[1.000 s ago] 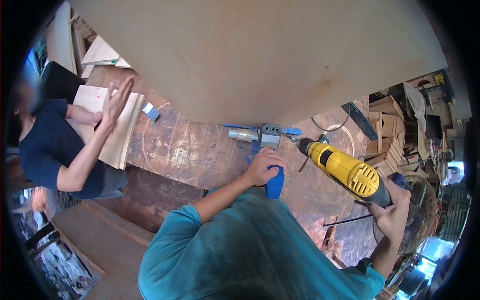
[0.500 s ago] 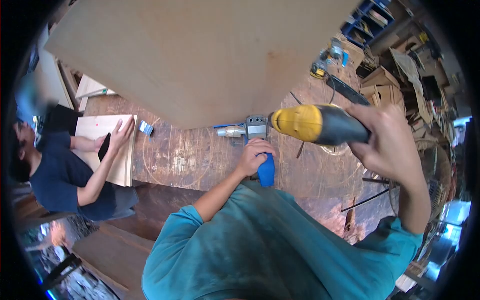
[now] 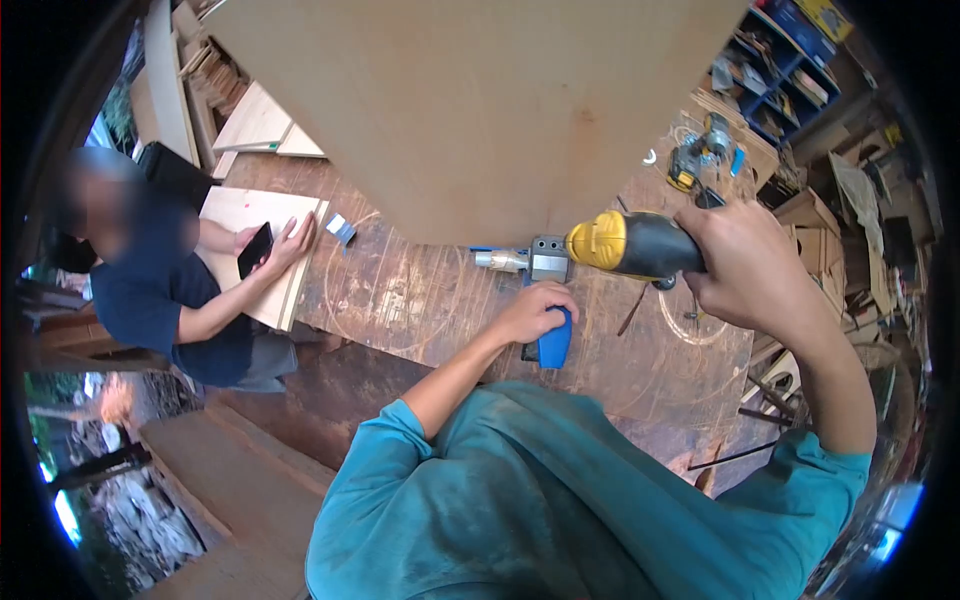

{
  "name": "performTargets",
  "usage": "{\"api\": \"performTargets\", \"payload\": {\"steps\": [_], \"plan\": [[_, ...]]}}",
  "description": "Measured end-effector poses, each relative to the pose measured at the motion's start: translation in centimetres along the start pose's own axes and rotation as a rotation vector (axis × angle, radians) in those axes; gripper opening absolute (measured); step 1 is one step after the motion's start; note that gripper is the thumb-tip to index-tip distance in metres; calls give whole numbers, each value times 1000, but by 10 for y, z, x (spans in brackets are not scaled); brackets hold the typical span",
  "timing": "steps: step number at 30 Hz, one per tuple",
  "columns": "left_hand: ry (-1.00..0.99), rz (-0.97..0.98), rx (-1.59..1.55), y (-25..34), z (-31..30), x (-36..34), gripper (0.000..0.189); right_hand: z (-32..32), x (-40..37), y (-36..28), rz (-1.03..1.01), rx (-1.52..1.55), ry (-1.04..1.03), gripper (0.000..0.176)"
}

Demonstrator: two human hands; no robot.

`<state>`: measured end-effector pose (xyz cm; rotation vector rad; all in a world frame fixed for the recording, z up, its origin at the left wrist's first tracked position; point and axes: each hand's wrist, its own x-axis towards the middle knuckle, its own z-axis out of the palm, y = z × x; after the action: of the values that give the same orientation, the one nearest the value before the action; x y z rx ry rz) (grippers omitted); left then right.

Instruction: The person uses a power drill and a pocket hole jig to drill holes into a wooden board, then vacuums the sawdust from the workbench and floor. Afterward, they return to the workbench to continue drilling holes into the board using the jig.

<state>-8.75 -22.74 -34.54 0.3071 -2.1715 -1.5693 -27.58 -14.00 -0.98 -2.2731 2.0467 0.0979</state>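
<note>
**Drill Set Against Jig at the Panel's Lower Edge**

The person's right hand (image 3: pixel 745 262) was wrapped around the black grip of a yellow-and-black drill (image 3: pixel 630 245), fingers closed tight on it. The drill lay roughly level, and its yellow nose met a grey jig block (image 3: pixel 548 258). That block sat on the workbench (image 3: pixel 400 300), right at the bottom edge of a large plywood panel (image 3: pixel 480 110) that stood up from the bench and filled the upper part of the view. A short silver cylinder (image 3: pixel 499 261) stuck out from the block's far side, along the foot of the panel.

The left hand (image 3: pixel 535 312) rested just below the block, fingers curled together over the top of a blue handle (image 3: pixel 555 345). The lower end of the handle showed beneath the palm. A teal sleeve ran from each hand back toward the camera.

A co-worker (image 3: pixel 150 290) in a dark shirt sat at the bench's left end, well apart from the jig. One hand held a dark phone (image 3: pixel 253 250) and the other (image 3: pixel 292 243) lay flat on a pale board (image 3: pixel 250 215). A small blue-grey object (image 3: pixel 341 229) lay on the bench just beside that board. A second drill (image 3: pixel 695 160) lay on the bench behind the panel, near a blue shelf (image 3: pixel 790 55) crowded with odds and ends
</note>
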Motion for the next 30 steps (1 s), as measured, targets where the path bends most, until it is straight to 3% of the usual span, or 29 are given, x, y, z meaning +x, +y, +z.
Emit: {"api": "performTargets", "payload": {"steps": [4, 11, 15, 19, 21, 22, 24, 26, 27, 29, 30], "plan": [[11, 36, 86, -1, 1, 3, 20, 21, 11, 9, -11, -12, -32, 27], [-130, 4, 109, -9, -6, 5, 20, 17, 21, -21, 190, 50, -105, 50], [-28, 120, 127, -19, -2, 2, 18, 19, 28, -31, 245, 0, -129, 56], [747, 492, 241, 36, -46, -8, 7, 19, 27, -34, 266, 39, -132, 52], [1028, 561, 344, 60, -93, -10, 8, 21, 26, -34, 277, 51, -125, 49], [1169, 635, 452, 54, -116, -9, 14, 24, 25, -31, 252, 57, -119, 50], [1415, 533, 533, 63, -170, -7, 47, 21, 30, -29, 213, 44, -111, 51], [1515, 432, 605, 68, -223, -5, 66, 21, 30, -32, 267, 40, -144, 53], [1522, 423, 604, 76, -235, -1, 66, 19, 32, -34, 275, 29, -172, 55], [1437, 483, 55, 88, -250, 5, 82, 20, 32, -33, 273, 23, -179, 55], [1440, 475, 51, 87, -253, 4, 82, 20, 33, -32, 275, 22, -177, 55]]}}
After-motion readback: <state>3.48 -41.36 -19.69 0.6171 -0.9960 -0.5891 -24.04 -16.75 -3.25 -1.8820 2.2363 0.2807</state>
